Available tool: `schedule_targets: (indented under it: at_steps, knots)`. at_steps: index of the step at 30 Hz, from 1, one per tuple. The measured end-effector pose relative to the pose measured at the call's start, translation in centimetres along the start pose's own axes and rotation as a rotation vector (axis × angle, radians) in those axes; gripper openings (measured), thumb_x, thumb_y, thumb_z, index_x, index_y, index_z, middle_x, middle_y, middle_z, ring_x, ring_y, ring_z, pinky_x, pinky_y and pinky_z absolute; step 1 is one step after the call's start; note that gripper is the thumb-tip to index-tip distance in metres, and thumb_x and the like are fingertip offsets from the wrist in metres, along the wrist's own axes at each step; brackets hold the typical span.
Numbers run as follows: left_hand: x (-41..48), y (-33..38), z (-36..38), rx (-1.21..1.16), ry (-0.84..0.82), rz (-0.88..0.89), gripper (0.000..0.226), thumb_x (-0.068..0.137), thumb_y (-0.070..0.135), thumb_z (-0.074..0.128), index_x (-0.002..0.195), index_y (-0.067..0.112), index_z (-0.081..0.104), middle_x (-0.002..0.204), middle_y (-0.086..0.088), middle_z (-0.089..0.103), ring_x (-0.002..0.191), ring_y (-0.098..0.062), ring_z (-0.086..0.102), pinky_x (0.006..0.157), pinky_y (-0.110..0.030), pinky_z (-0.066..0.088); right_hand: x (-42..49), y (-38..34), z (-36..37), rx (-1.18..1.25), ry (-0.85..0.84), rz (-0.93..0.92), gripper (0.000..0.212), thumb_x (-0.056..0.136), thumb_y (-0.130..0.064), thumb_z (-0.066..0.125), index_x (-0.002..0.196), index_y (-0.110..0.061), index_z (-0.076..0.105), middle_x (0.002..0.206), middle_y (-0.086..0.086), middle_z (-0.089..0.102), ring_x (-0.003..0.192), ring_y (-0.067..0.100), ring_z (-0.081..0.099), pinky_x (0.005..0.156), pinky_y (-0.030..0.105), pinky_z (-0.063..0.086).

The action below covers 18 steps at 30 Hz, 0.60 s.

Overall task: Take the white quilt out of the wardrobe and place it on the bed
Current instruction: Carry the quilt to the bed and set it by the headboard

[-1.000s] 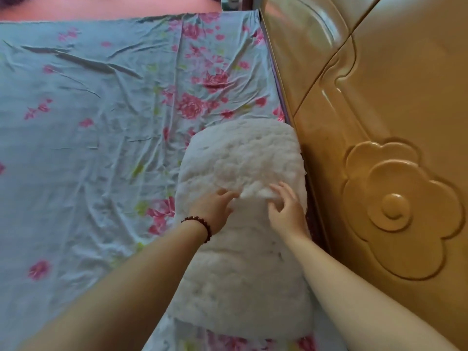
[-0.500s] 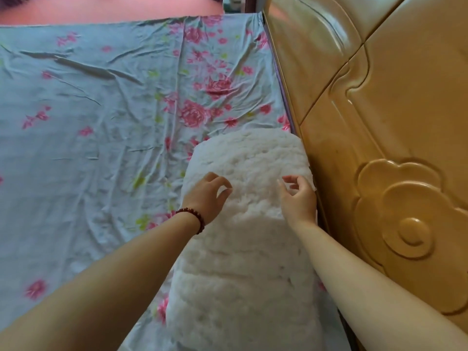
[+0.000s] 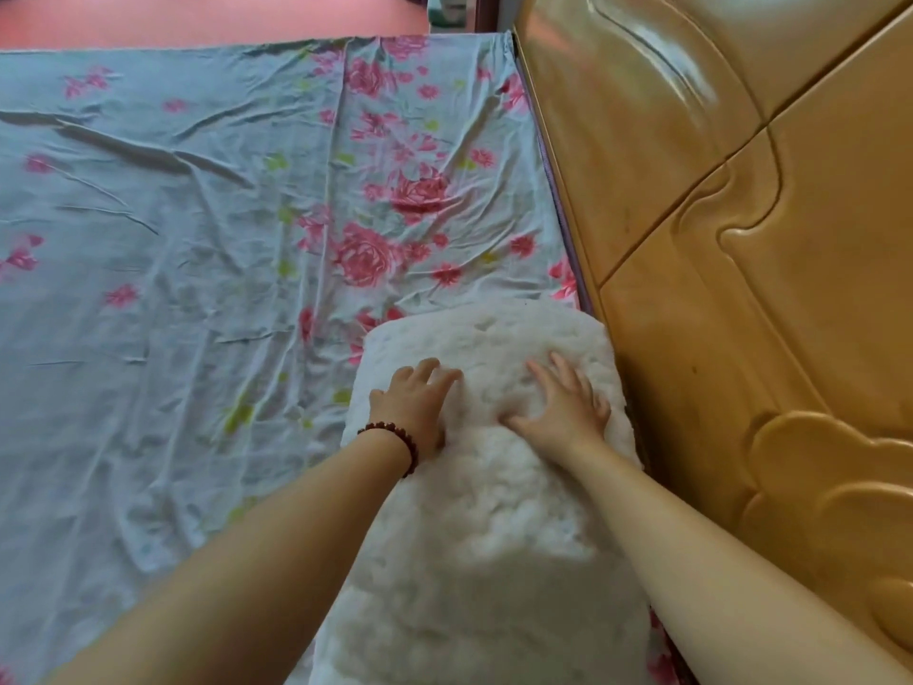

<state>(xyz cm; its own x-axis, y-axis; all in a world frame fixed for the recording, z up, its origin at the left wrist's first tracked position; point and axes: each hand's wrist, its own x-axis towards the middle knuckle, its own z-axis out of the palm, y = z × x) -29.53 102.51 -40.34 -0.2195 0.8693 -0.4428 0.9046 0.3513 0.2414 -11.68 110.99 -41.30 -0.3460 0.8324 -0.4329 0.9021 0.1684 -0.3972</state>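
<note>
The white quilt (image 3: 489, 526), folded into a thick fluffy bundle, lies on the bed (image 3: 173, 289) along its right side, against the headboard. My left hand (image 3: 415, 402), with a dark bead bracelet at the wrist, rests on the quilt's top left with its fingers pressed into the fluff. My right hand (image 3: 563, 402) lies flat on the quilt with fingers spread. Neither hand grips the quilt. The quilt's near end runs out of the bottom of the frame.
The bed wears a wrinkled pale blue sheet with pink flowers. A glossy carved wooden headboard (image 3: 741, 239) fills the right side, touching the quilt. Beyond the far edge of the bed a reddish floor (image 3: 197, 17) shows.
Both hands have let go of the pinched fluff and now lie spread flat on the quilt's top. The view has tilted, so the quilt sits lower in the frame.
</note>
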Motion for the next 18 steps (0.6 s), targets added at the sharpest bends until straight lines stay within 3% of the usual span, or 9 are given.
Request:
schedule_targets:
  at_steps: [3, 6, 8, 12, 15, 18]
  knots:
    - [1.3, -0.2, 1.9, 0.014, -0.101, -0.016, 0.092, 0.078, 0.011, 0.063, 0.142, 0.044, 0.005, 0.155, 0.005, 0.006, 0.138, -0.027, 0.014, 0.097, -0.059, 0.038, 0.7, 0.8, 2.0, -0.059, -0.043, 0.041, 0.090, 0.070, -0.054, 0.066, 0.142, -0.045, 0.013, 0.158, -0.006, 0.007, 0.143, 0.024, 0.006, 0.112, 0.052, 0.012]
    - [2.3, -0.2, 3.5, 0.078, -0.163, -0.007, 0.106, 0.073, 0.009, 0.068, 0.141, 0.048, -0.004, 0.155, 0.002, 0.003, 0.138, -0.032, 0.012, 0.093, -0.054, 0.045, 1.1, 1.6, 3.6, -0.075, -0.054, 0.073, 0.089, 0.070, -0.048, 0.067, 0.141, -0.044, 0.014, 0.155, -0.005, 0.015, 0.139, 0.024, 0.013, 0.107, 0.054, 0.022]
    - [2.9, -0.1, 4.6, 0.121, -0.181, 0.011, 0.107, 0.071, 0.011, 0.071, 0.141, 0.047, -0.002, 0.152, 0.000, 0.009, 0.133, -0.032, 0.021, 0.088, -0.047, 0.049, 1.2, 1.9, 4.4, -0.061, -0.023, 0.086, 0.081, 0.072, -0.039, 0.067, 0.139, -0.043, 0.021, 0.150, -0.006, 0.025, 0.134, 0.024, 0.022, 0.102, 0.054, 0.029]
    - [3.3, -0.1, 6.0, 0.117, -0.167, 0.037, 0.079, 0.074, -0.001, 0.064, 0.134, 0.036, 0.026, 0.124, -0.003, 0.038, 0.104, -0.027, 0.043, 0.069, -0.035, 0.052, 1.2, 1.8, 5.4, -0.018, 0.023, 0.121, 0.053, 0.078, -0.016, 0.060, 0.121, -0.038, 0.038, 0.128, -0.006, 0.045, 0.120, 0.022, 0.037, 0.094, 0.047, 0.036]
    - [3.5, -0.1, 5.3, 0.046, -0.106, 0.065, 0.051, 0.080, 0.002, 0.056, 0.122, 0.030, 0.041, 0.111, -0.005, 0.045, 0.093, -0.026, 0.046, 0.065, -0.033, 0.044, 0.9, 1.7, 4.9, 0.034, 0.072, 0.117, 0.037, 0.075, -0.004, 0.053, 0.094, -0.034, 0.042, 0.108, -0.007, 0.052, 0.109, 0.020, 0.043, 0.086, 0.040, 0.037]
    - [3.9, 0.3, 3.0, 0.001, -0.012, 0.086, 0.038, 0.081, 0.011, 0.055, 0.114, 0.027, 0.045, 0.108, -0.004, 0.044, 0.092, -0.027, 0.046, 0.066, -0.034, 0.043, 1.1, 1.0, 2.7, 0.112, 0.173, 0.070, 0.030, 0.073, -0.002, 0.051, 0.085, -0.029, 0.044, 0.099, -0.004, 0.053, 0.102, 0.023, 0.048, 0.085, 0.042, 0.043]
